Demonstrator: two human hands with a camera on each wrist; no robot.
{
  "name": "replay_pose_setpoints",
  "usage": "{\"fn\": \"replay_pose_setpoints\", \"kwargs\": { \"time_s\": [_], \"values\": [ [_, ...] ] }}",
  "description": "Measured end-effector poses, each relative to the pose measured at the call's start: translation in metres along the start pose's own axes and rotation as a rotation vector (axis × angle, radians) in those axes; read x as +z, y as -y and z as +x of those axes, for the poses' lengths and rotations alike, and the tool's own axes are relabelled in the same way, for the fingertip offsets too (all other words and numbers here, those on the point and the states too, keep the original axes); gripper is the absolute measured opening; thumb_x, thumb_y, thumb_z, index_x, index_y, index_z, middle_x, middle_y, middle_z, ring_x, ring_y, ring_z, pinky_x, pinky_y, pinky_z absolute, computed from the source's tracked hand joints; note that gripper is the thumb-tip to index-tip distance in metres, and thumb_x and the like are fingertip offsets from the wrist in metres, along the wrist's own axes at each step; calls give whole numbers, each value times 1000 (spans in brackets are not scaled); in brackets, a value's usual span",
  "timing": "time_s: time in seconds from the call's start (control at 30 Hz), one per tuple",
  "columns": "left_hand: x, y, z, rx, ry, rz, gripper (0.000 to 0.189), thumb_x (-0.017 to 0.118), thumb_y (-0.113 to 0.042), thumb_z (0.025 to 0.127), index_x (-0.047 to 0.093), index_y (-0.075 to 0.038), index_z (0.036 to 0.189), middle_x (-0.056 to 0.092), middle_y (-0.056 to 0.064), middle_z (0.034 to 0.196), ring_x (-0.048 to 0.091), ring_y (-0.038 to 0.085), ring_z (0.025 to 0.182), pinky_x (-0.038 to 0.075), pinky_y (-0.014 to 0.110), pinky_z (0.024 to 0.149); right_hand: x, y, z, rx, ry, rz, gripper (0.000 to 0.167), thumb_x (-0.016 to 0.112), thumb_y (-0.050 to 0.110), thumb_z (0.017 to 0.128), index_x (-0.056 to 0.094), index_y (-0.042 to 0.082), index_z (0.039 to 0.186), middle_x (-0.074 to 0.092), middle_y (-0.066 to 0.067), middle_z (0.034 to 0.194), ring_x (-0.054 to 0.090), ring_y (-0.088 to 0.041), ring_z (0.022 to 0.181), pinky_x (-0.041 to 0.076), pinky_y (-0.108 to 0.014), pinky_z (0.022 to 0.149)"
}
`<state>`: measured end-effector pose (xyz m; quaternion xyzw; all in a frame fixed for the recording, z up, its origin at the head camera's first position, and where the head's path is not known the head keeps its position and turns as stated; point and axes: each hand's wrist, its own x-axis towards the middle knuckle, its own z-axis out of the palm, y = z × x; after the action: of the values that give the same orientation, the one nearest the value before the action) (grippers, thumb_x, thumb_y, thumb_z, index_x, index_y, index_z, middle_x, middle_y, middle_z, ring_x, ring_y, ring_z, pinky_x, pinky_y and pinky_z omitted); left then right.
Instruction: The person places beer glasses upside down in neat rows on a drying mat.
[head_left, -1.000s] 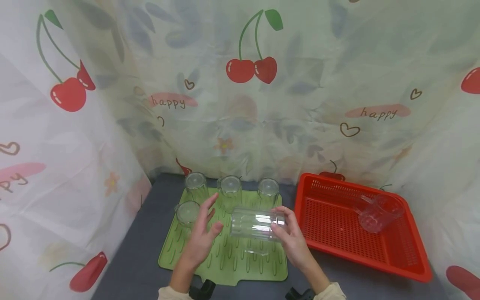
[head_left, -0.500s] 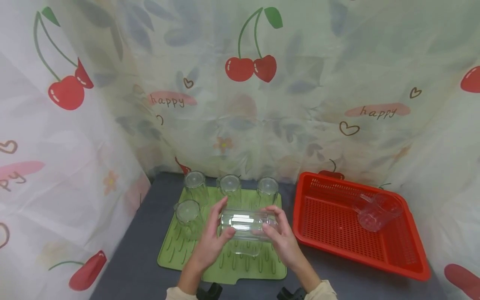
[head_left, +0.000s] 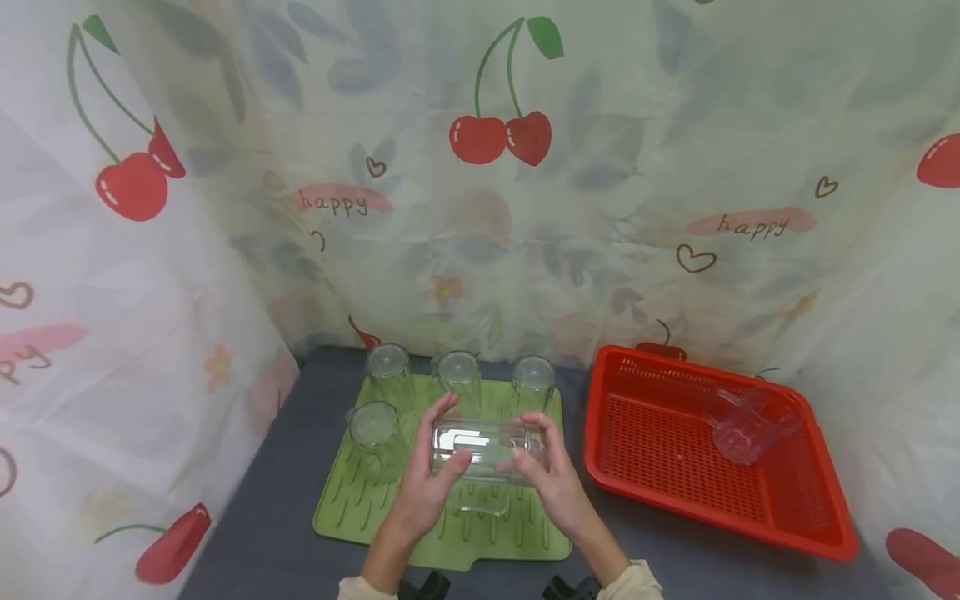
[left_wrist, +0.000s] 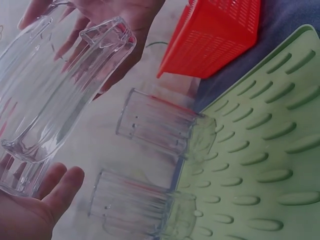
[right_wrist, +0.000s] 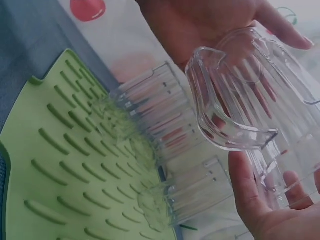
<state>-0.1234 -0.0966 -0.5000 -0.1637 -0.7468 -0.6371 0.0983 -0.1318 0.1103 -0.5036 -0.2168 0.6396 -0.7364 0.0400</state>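
Observation:
A clear glass mug (head_left: 483,446) lies sideways in the air above the green drying mat (head_left: 450,550), its handle (head_left: 483,502) hanging underneath. My left hand (head_left: 422,487) grips the mug's left end, thumb on the near side and fingers behind. At the other end my right hand (head_left: 558,483) holds it in the same way. The handle faces the camera in the right wrist view, where the mug (right_wrist: 235,100) spans both palms. Several more clear mugs, among them a front-left mug (head_left: 375,429) and a back-right mug (head_left: 534,383), stand upside down on the mat.
To the right sits a red perforated basket (head_left: 682,500) with one clear mug (head_left: 750,429) lying tilted inside. The dark grey table (head_left: 255,517) extends around the mat. Cherry-patterned curtains (head_left: 600,250) enclose the back and sides.
My left hand has closed in from the left and taken hold of the mug's left end. The mug and my right hand have shifted slightly left. The standing mugs have stayed put.

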Motion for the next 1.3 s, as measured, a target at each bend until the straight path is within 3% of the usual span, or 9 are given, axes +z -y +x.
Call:
{"fn": "replay_pose_setpoints", "kwargs": {
  "time_s": [0.23,0.43,0.53,0.67,0.73,0.8,1.0,1.1,1.3],
  "values": [
    [1,0,0,13,14,-24,71,60,-12,101,25,-29,160,31,11,165,26,36,154,32,69,117,-4,-2,-3,83,22,-46,48,51,9,106,25,2,145,36,-24,148,62,-10,121,62,-36,89],
    [1,-1,1,19,23,-22,74,64,-13,99,26,-28,160,33,8,164,30,38,152,44,64,111,-6,1,-4,128,33,-81,49,53,10,105,26,4,146,37,-22,152,62,-4,122,61,-35,92],
    [2,1,1,14,29,-35,76,67,-11,98,27,-27,160,32,10,163,40,39,145,54,52,104,-7,2,-4,178,16,-114,49,57,12,104,30,8,145,40,-19,152,61,-13,124,60,-32,92],
    [2,1,1,-5,47,-74,77,71,-10,95,29,-26,158,40,13,152,59,34,121,62,37,88,-8,2,-5,242,-9,-158,50,61,16,103,35,12,145,42,-15,153,56,-34,132,58,-28,93],
    [1,2,1,-5,47,-77,77,73,-11,94,31,-26,157,42,12,148,61,30,114,63,36,85,-8,1,-5,265,-20,-184,50,62,18,102,37,14,145,43,-13,154,52,-39,136,56,-28,94],
    [1,2,1,7,41,-62,77,75,-12,92,33,-25,155,42,11,148,57,30,124,63,36,87,-9,1,-5,278,-31,-217,50,64,19,102,39,15,146,44,-12,155,50,-40,139,55,-27,95],
    [-2,4,2,75,-56,141,76,86,-22,84,45,-27,148,47,3,150,44,21,141,43,45,114,-11,-1,-6,280,-25,-269,55,65,22,101,39,17,150,42,-13,158,48,-41,140,54,-26,94],
    [-3,4,2,123,-78,185,72,88,-22,81,53,-26,143,52,2,144,48,17,135,42,47,112,-12,-3,-7,277,-7,-278,57,64,23,102,38,17,152,39,-15,160,47,-43,141,56,-28,94],
    [-3,5,2,213,-106,194,70,91,-17,76,60,-22,139,54,6,140,51,16,131,45,37,108,-13,-5,-9,301,-5,-320,59,66,28,100,39,21,152,40,-11,161,48,-40,141,55,-42,101]
  ]
}}
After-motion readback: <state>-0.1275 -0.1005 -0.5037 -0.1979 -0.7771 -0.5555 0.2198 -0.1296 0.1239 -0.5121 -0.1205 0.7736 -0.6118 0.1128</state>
